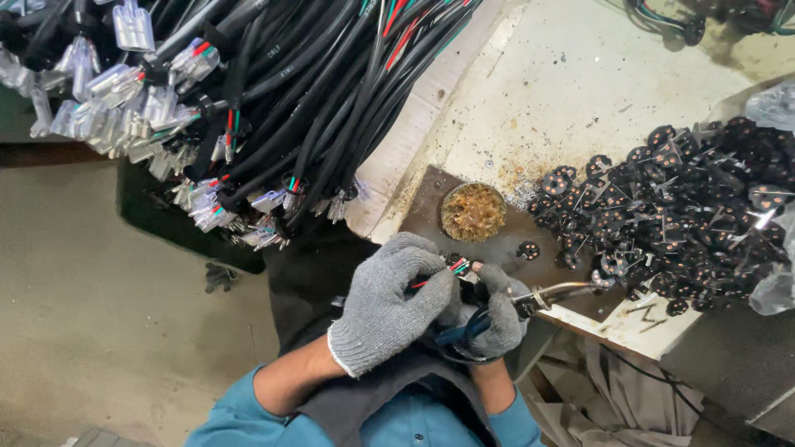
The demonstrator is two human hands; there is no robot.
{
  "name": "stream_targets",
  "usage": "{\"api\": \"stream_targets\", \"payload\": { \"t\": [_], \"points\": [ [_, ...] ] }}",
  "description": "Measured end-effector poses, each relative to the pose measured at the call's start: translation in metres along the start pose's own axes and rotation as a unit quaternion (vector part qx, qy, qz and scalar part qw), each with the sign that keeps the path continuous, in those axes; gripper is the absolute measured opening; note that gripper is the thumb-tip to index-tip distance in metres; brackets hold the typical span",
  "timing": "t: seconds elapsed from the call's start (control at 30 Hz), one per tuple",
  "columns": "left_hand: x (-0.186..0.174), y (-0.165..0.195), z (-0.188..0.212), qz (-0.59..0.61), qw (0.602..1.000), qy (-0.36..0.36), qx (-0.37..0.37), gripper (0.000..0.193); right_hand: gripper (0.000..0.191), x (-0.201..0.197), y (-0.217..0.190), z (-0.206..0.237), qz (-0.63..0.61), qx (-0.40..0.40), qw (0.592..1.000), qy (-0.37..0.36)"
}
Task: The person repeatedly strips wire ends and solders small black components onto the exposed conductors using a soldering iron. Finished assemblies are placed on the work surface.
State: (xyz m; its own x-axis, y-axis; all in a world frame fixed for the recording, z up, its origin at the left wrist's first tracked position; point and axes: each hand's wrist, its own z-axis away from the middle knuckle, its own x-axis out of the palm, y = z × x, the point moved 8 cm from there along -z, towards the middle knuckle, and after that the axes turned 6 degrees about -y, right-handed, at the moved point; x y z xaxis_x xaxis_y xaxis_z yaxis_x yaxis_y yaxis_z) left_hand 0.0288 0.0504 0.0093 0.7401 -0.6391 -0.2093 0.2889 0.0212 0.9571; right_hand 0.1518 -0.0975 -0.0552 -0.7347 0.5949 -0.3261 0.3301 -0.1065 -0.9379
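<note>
Gloved left hand (389,302) beside flux-filled round tin (473,212).

A stained, pale worktable (580,91) is filling the upper right of the frame, while bare grey concrete floor (91,331) is spreading across the lower left.

The left hand (389,306) in its grey glove covers most of the thin coloured wires (454,266) it pinches; only their tips show. The right hand (495,313) hides the soldering iron (556,293) handle. Above both hands, the black cable bundle (315,91) runs off the top edge. Right of them, the heap of black connector pieces (679,215) is cut by the frame.
</note>
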Motion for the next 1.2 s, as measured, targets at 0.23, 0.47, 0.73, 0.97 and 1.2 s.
{"api": "stream_targets", "payload": {
  "t": [0.23, 0.47, 0.73, 0.97, 1.2],
  "points": [
    [-0.001, 0.005, 0.000, -0.030, 0.999, 0.029, 0.033, 0.011, 0.031, -0.003, 0.002, 0.003, 0.115, 0.003, 0.993, 0.039],
    [0.010, 0.012, -0.017, -0.159, 0.986, 0.024, 0.052, 0.018, 0.023, -0.007, 0.018, 0.008, -0.103, 0.053, 0.992, 0.045],
    [0.010, 0.013, -0.006, -0.098, 0.994, 0.025, 0.048, 0.013, 0.033, -0.002, 0.029, 0.002, -0.176, 0.136, 0.975, 0.012],
    [0.008, 0.015, -0.018, -0.170, 0.985, 0.011, 0.021, 0.015, 0.042, 0.001, -0.016, -0.008, 0.106, -0.027, 0.994, -0.018],
    [0.018, -0.012, -0.003, 0.160, 0.980, -0.092, -0.071, 0.010, 0.023, -0.002, -0.015, -0.020, -0.037, 0.037, 0.998, -0.039]
  ]
}}
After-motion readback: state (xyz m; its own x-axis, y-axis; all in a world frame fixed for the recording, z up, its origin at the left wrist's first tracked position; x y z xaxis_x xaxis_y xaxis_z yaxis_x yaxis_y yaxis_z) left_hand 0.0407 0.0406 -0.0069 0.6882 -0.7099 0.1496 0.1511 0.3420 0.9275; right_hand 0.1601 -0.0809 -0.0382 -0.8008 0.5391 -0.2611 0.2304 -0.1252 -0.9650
